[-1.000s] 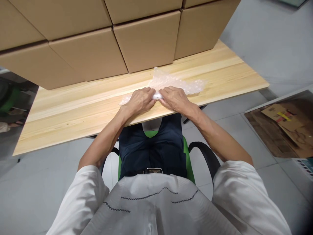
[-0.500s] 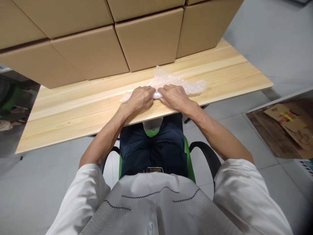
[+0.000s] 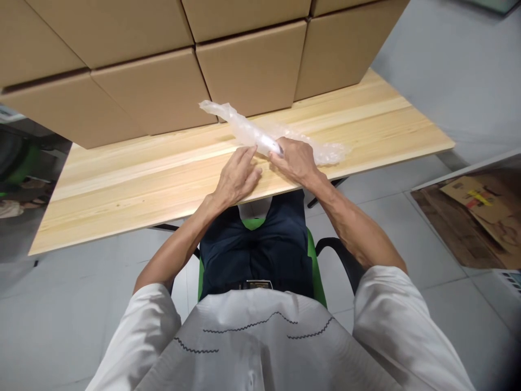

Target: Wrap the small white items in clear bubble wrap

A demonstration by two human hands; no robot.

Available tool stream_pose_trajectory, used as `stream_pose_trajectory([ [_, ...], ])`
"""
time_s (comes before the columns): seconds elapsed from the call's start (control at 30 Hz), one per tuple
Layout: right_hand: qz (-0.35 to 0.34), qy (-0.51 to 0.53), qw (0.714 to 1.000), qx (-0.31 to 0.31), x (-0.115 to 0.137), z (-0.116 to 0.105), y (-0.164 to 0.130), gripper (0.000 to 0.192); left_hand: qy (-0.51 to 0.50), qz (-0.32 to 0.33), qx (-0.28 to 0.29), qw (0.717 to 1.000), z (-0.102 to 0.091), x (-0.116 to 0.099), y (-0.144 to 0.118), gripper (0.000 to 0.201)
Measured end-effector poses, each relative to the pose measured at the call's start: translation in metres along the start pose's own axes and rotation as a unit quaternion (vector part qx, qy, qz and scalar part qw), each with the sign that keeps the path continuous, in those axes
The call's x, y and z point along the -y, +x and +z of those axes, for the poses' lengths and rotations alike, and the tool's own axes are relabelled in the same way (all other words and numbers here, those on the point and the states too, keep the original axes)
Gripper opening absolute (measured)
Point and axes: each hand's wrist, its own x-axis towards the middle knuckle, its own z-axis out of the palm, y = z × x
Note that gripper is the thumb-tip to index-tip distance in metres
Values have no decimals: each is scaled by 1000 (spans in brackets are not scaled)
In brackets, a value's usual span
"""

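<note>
Over table [image 3: 142,179], right hand [image 3: 295,160] gripping bubble-wrap roll [image 3: 260,138]

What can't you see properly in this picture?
- What is inside the bubble wrap: head view, the cloudy plastic and the right hand cover it.
- Tops of the cardboard boxes: cut off by the top edge.
- The left hand fingertips' contact with the wrap: too small to tell.
- Under the table: hidden by its top.

Pale wooden table [image 3: 366,130], stacked cardboard boxes [image 3: 252,65] behind, grey tiled floor [image 3: 448,60], green chair [image 3: 313,266], flattened cardboard [image 3: 476,217] at right
</note>
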Motion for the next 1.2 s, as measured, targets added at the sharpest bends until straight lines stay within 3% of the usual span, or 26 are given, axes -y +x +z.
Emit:
stream_pose_trajectory([
  [0.1, 23, 42, 999, -14, 0, 4, 0, 32, -3, 28, 6, 1000, 6, 4, 5, 75],
  [0.23, 14, 163, 986, -44, -3, 9, -1, 24, -13, 78, -29, 996, 11, 18, 12, 88],
  [0.47, -30, 301, 951, -61, -4, 10, -9, 28, 5, 126, -56, 990, 13, 31, 19, 106],
  [0.83, -148, 304, 940, -42, -7, 15, -16, 22, -63, 107, -40, 991, 7, 24, 26, 116],
  [1.07, -229, 260, 936, -53, -15, 24, -18, 48, -73, 99, -26, 992, 8, 27, 15, 112],
  [1.2, -265, 216, 938, -59, -14, 27, -19, 53, -82, 108, -30, 990, 14, 37, 8, 111],
])
